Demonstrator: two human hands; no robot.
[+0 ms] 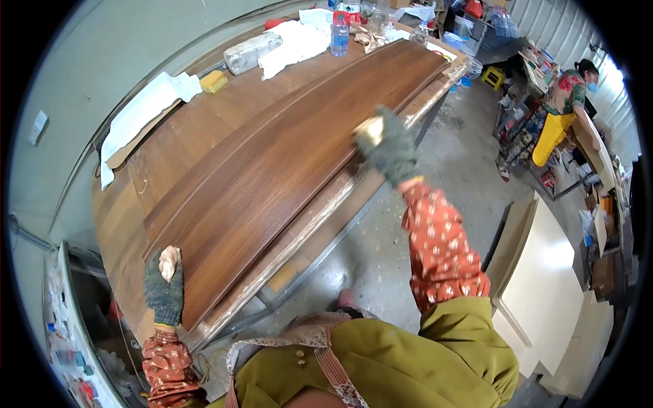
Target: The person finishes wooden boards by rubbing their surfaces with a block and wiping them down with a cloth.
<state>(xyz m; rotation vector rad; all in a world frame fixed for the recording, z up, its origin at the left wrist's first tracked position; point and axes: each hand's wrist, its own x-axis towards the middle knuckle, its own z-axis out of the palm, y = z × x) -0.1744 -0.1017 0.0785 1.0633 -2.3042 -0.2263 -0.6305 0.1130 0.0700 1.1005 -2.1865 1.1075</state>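
A long dark-brown wood-grain panel (pixel 299 136) with a curved far edge lies across the worktable in front of me. At its near left end rests my left hand (pixel 164 285) in a grey-green knit glove, closed on a crumpled pale cloth (pixel 170 264). My right hand (pixel 393 151), gloved the same way, is over the panel's near edge, right of the middle. Its fingers are wrapped round a pale sanding block (pixel 371 130) with a darker brown side. Motion blurs this hand a little, and the block's underside is hidden.
Behind the panel, the table (pixel 170 163) holds a yellow sponge (pixel 214 81), a grey block (pixel 252 54), white cloth (pixel 295 47) and a water bottle (pixel 339 37). Cream panels (pixel 541 285) are stacked at the right. A co-worker in a yellow apron (pixel 551 139) stands at the far right.
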